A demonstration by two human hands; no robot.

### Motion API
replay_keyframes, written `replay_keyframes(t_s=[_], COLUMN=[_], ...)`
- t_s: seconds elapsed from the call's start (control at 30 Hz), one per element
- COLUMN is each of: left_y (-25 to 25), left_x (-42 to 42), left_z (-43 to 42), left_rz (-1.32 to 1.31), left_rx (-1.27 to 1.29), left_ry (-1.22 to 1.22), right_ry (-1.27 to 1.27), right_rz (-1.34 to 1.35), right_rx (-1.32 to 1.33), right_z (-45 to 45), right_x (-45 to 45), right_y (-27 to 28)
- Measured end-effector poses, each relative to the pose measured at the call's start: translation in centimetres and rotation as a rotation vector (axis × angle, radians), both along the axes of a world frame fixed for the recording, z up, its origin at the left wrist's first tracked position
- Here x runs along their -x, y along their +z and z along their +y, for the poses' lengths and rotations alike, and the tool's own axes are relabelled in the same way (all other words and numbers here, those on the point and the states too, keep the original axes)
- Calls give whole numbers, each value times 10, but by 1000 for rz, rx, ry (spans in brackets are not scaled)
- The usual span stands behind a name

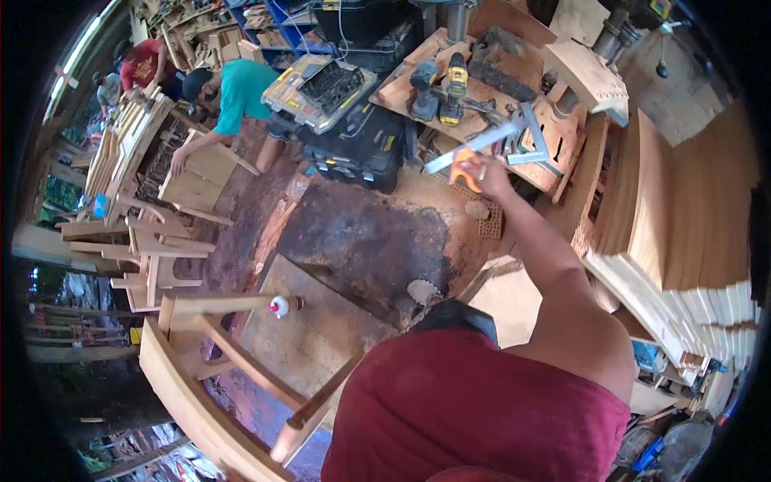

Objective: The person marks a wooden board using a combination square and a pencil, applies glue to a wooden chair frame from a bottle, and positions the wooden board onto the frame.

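My right hand (488, 175) reaches out over the workbench's front edge, its fingers closed around an orange-handled tool (464, 169). The tool is slightly blurred, and its exact kind is unclear. Right beside it lies a long silvery metal strip or blade (482, 142); I cannot tell whether the two are joined. Farther right, a metal square (533, 138) rests over the bench edge. My left hand is out of sight. At lower left stands a wooden chair frame (233, 353), with a white bottle with a red tip (279, 307) near its upper rail.
Two cordless drills (454, 88) stand on the workbench (502, 120). Black tool cases (353, 149) are stacked left of it. Curved boards (683, 209) line the right side. A co-worker in a teal shirt (243, 96) bends over a wooden piece; others are farther back. A board (321, 321) lies near the chair frame.
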State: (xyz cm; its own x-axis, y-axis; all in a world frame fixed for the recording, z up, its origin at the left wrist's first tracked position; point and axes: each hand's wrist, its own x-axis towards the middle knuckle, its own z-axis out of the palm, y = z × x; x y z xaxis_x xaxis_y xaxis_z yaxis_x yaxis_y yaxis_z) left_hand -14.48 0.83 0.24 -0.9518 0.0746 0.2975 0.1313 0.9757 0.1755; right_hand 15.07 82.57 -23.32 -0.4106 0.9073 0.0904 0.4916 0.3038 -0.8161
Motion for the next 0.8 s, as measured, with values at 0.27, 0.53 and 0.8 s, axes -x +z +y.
replay_keyframes(t_s=[0.27,0.53,0.8], left_y=[-67,-66,-53], left_x=[24,18,-6], left_z=[-20,-61,-85], left_rz=[-243,-325,-343], left_rx=[-40,-51,-35], left_ry=[204,279,339], right_ry=[-193,-158,-324], right_rz=[-252,-225,75], right_rx=[331,310,389], right_z=[225,296,296], right_x=[-61,-69,-88], right_y=[-101,-134,-92])
